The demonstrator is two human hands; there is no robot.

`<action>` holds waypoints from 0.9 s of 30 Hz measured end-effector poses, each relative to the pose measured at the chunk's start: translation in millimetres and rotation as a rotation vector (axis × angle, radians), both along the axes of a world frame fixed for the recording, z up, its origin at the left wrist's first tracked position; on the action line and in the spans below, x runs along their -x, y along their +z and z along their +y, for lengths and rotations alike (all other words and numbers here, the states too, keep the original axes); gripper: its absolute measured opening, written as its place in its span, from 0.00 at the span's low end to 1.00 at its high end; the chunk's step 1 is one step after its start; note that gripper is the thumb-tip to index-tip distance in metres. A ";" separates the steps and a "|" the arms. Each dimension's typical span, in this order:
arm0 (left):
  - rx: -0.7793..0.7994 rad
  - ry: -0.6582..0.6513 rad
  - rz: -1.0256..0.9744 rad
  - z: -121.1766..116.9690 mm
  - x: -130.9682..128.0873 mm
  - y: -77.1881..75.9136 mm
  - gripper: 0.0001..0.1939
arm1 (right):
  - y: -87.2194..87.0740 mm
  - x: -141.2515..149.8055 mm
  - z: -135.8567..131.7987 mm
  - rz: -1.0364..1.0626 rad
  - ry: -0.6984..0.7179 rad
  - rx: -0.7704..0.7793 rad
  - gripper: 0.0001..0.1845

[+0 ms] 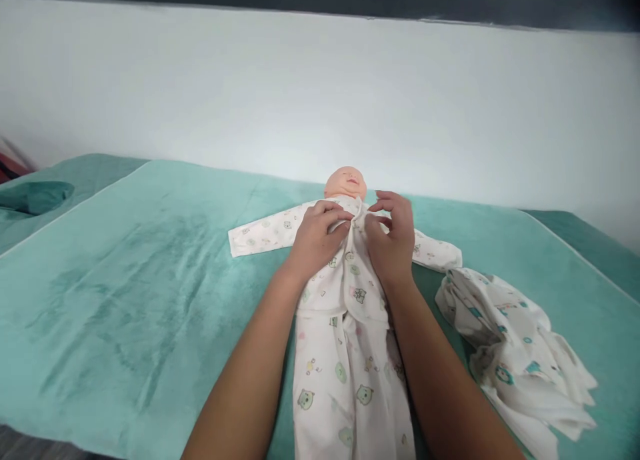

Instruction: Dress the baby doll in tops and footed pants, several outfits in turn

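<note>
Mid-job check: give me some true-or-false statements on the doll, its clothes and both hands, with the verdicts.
1. The left hand and right hand are both at the front of the top. True.
2. The doll lies face down. False: its face is up.
3. The top's sleeves stretch out to opposite sides. True.
4. The crumpled cloth lies to the left of both arms. False: it lies to the right of them.
5. The trousers have printed figures on them. True.
6. The blanket under the doll is red. False: it is green.
</note>
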State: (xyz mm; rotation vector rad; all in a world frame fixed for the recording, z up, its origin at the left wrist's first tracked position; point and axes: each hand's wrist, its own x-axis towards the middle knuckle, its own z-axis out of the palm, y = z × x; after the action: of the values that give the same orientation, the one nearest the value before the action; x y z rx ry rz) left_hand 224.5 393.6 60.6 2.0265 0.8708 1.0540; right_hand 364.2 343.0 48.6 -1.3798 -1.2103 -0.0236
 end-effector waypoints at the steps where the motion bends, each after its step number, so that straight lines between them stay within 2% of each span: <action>1: 0.009 -0.004 -0.001 -0.1 -0.1 0.5 0.11 | -2.2 -0.4 -4.0 -0.035 0.061 0.025 0.13; 4: 0.045 -0.013 -0.024 0.3 0.3 2.1 0.09 | -6.7 -4.2 -8.5 -0.124 0.173 0.110 0.24; 7: 0.069 -0.019 -0.041 0.0 1.9 4.4 0.07 | -7.6 -8.5 -5.0 -0.214 0.229 0.087 0.27; 11: 0.112 -0.044 -0.037 -1.2 4.3 7.3 0.05 | -7.0 -9.2 -0.5 -0.243 0.236 0.066 0.21; 17: 0.068 -0.028 -0.020 -0.4 2.9 5.1 0.02 | -5.0 -3.4 -2.6 -0.052 0.194 0.078 0.07; 22: -0.006 -0.016 -0.014 -1.5 -0.7 2.2 0.02 | -6.4 -5.2 -1.8 0.044 0.245 0.075 0.07; 27: -0.002 -0.033 -0.038 -0.6 1.1 2.2 0.03 | -8.3 -10.5 -0.5 0.132 0.328 0.095 0.07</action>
State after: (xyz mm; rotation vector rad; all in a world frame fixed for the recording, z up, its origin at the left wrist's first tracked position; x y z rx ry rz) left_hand 223.5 393.0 62.8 2.0090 0.8142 1.0717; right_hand 374.7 342.5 40.3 -1.2285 -1.3257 0.3545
